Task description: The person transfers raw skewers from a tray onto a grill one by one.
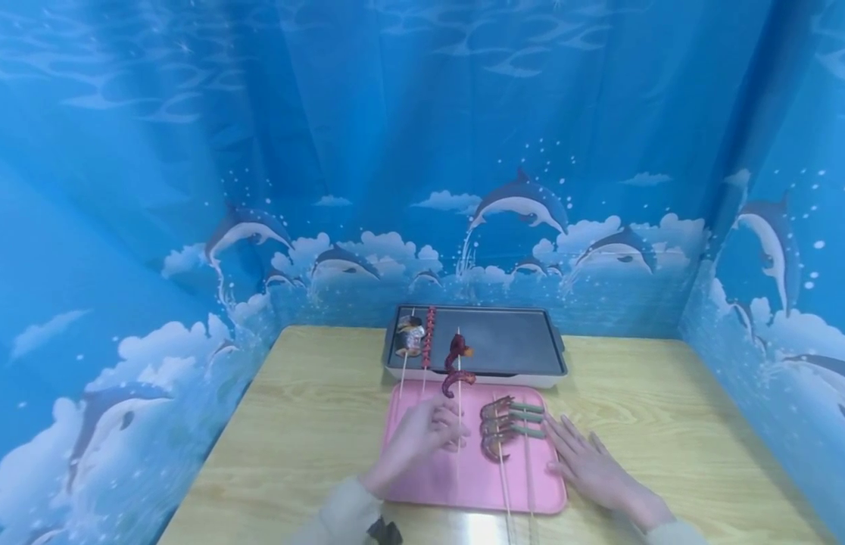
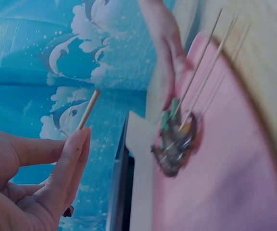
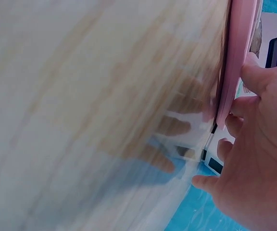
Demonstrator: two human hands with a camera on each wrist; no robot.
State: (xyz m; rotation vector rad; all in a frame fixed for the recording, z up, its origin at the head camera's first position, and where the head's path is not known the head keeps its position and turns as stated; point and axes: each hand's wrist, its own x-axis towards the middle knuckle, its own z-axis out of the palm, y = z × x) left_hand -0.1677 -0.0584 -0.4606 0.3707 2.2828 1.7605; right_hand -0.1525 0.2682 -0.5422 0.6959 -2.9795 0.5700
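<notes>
The left hand (image 1: 422, 433) pinches the wooden stick of a dark red skewer (image 1: 457, 365), lifting it above the pink tray's (image 1: 463, 484) far end. The right hand (image 1: 586, 462) lies flat, fingers straight, on the tray's right edge, holding nothing. On the tray, just right of the lifted skewer and between the hands, lie shrimp skewers (image 1: 507, 424). Beyond the tray, the dark griddle (image 1: 511, 344) holds two skewers (image 1: 417, 337) at its left end.
</notes>
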